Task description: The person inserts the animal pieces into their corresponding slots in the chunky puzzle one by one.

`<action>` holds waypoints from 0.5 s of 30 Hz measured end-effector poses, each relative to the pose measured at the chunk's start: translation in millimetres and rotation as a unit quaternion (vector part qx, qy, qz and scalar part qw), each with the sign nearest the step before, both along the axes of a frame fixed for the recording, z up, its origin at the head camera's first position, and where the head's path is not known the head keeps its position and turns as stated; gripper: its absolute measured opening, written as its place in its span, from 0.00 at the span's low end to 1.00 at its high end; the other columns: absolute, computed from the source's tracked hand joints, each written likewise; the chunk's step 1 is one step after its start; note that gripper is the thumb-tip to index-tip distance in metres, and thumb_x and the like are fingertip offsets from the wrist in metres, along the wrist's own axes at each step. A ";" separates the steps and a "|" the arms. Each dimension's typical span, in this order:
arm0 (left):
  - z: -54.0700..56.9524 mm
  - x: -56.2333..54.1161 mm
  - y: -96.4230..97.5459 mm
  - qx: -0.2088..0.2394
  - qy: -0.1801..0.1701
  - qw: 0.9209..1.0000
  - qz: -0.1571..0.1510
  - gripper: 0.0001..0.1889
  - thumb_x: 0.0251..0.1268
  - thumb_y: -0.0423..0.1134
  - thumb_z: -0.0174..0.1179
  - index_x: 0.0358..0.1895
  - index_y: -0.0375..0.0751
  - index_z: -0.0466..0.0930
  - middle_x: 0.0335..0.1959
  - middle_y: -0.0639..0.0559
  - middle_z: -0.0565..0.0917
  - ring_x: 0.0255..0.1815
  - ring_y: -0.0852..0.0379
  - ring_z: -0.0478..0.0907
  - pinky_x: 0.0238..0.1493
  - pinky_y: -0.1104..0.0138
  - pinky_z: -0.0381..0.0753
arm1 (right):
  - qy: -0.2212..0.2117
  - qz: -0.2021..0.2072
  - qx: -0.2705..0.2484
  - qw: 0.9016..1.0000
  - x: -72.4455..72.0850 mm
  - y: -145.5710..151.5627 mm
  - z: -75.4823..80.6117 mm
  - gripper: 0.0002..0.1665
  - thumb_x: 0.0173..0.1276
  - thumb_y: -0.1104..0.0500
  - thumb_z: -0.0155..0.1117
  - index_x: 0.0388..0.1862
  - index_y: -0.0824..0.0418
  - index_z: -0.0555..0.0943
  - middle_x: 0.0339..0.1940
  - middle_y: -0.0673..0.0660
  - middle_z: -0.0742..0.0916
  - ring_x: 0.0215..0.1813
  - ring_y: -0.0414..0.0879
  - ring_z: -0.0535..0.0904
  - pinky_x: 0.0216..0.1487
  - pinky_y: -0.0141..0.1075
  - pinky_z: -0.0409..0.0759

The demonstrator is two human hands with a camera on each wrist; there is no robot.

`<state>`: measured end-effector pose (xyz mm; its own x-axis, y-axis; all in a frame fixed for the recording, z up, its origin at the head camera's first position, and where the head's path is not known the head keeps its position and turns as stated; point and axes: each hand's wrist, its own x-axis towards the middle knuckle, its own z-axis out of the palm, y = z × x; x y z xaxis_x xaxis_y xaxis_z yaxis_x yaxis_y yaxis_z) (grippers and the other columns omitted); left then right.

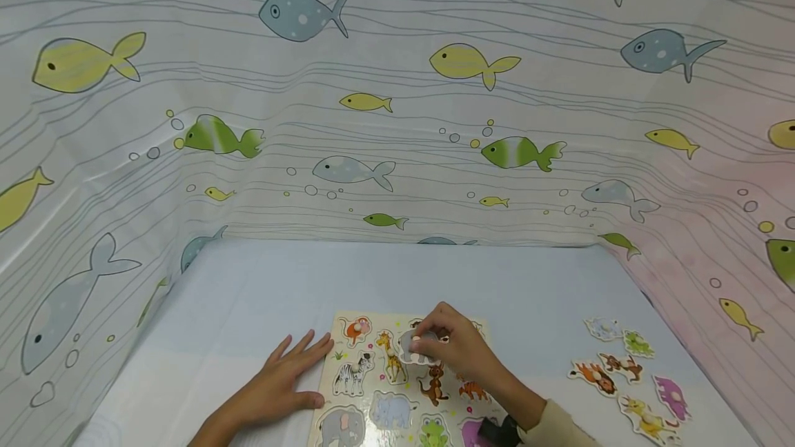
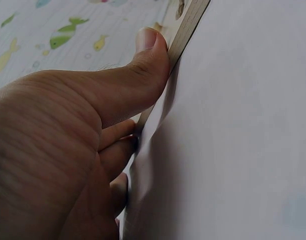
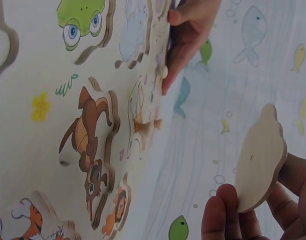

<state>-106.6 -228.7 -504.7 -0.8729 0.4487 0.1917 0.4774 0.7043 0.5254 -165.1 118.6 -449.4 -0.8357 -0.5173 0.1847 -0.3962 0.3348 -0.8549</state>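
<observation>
On the table lies a wooden animal puzzle board (image 1: 381, 320). Above its upper part, my right hand (image 1: 456, 343) pinches a grey animal puzzle piece (image 1: 406, 349) between thumb and fingers. The piece's plain wooden back (image 3: 258, 162) faces the right wrist camera, tilted and lifted off the board. My left hand (image 1: 273, 392) lies at the board's left edge, fingers spread and thumb touching the rim; in the left wrist view the thumb (image 2: 138, 82) presses the wooden edge. Knobbed monkey (image 1: 357, 330), giraffe (image 1: 388, 357) and zebra (image 1: 352, 374) pieces sit in the board.
Several loose animal pieces lie to the right of the board, among them a green frog (image 1: 638, 343), a lion (image 1: 595, 376) and a purple piece (image 1: 671, 397). A fish-patterned curtain (image 1: 397, 130) surrounds the white table (image 1: 261, 295).
</observation>
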 end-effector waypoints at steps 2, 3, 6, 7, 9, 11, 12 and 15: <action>-0.7 -0.2 -0.1 0.000 -0.003 1.000 0.000 0.45 0.54 0.65 0.64 0.72 0.41 0.69 0.73 0.43 0.71 0.74 0.29 0.60 0.72 0.83 0.17 | 0.004 -0.001 0.006 1.000 1.9 -2.6 1.0 0.09 0.67 0.49 0.69 0.42 0.50 0.85 0.39 0.54 0.78 0.40 0.39 0.75 0.43 0.32 0.79; -0.9 -0.4 -0.2 0.000 -0.004 1.000 -0.001 0.45 0.54 0.65 0.63 0.72 0.41 0.69 0.74 0.43 0.71 0.74 0.28 0.59 0.72 0.83 0.16 | 0.003 0.000 0.007 1.000 3.0 -4.0 1.5 0.09 0.67 0.49 0.69 0.42 0.50 0.85 0.39 0.53 0.78 0.39 0.39 0.74 0.43 0.32 0.79; -1.4 -0.7 -0.5 0.001 -0.003 1.000 -0.002 0.46 0.54 0.65 0.64 0.73 0.41 0.69 0.74 0.43 0.71 0.74 0.29 0.59 0.72 0.83 0.17 | 0.011 0.001 0.009 1.000 6.1 -7.5 1.3 0.09 0.67 0.48 0.69 0.41 0.49 0.85 0.38 0.52 0.77 0.38 0.39 0.72 0.41 0.30 0.77; -1.5 -0.7 -0.6 0.001 0.000 1.000 -0.003 0.46 0.54 0.65 0.64 0.72 0.41 0.69 0.73 0.43 0.71 0.74 0.29 0.60 0.72 0.83 0.17 | 0.013 0.003 0.009 1.000 7.1 -8.8 1.0 0.09 0.67 0.48 0.69 0.41 0.49 0.85 0.37 0.52 0.77 0.38 0.39 0.72 0.41 0.30 0.76; -1.2 -0.7 -0.5 0.001 0.005 1.000 -0.003 0.45 0.54 0.65 0.64 0.72 0.41 0.69 0.73 0.43 0.71 0.74 0.29 0.60 0.72 0.83 0.17 | 0.017 0.006 0.005 1.000 8.8 -11.4 0.4 0.09 0.67 0.48 0.69 0.41 0.49 0.85 0.37 0.52 0.77 0.37 0.39 0.71 0.39 0.30 0.75; -1.1 -0.5 -0.3 0.000 0.008 1.000 -0.003 0.45 0.54 0.64 0.64 0.72 0.41 0.69 0.73 0.43 0.71 0.74 0.29 0.61 0.73 0.83 0.18 | 0.020 0.008 0.006 1.000 10.3 -14.0 -0.1 0.09 0.67 0.47 0.69 0.41 0.49 0.85 0.37 0.52 0.77 0.37 0.41 0.71 0.39 0.30 0.75; -1.0 -0.4 -0.2 0.000 0.010 1.000 -0.003 0.45 0.54 0.64 0.64 0.72 0.40 0.69 0.73 0.43 0.72 0.74 0.29 0.61 0.73 0.83 0.18 | 0.020 0.009 0.007 1.000 10.7 -15.4 -0.4 0.09 0.67 0.47 0.68 0.41 0.49 0.85 0.37 0.52 0.77 0.37 0.42 0.71 0.40 0.30 0.75; -0.7 0.0 -0.2 0.000 0.007 1.000 0.000 0.45 0.54 0.64 0.64 0.72 0.41 0.69 0.73 0.43 0.71 0.74 0.29 0.61 0.72 0.83 0.18 | 0.017 0.008 0.011 1.000 12.6 -20.1 -0.6 0.09 0.68 0.46 0.68 0.41 0.48 0.85 0.38 0.51 0.78 0.41 0.43 0.72 0.42 0.33 0.77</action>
<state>-106.5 -228.9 -505.4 -0.8700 0.4486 0.2046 0.4851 0.7044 0.5182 -152.6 98.5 -450.1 -0.8213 -0.5342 0.2002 -0.4294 0.3480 -0.8334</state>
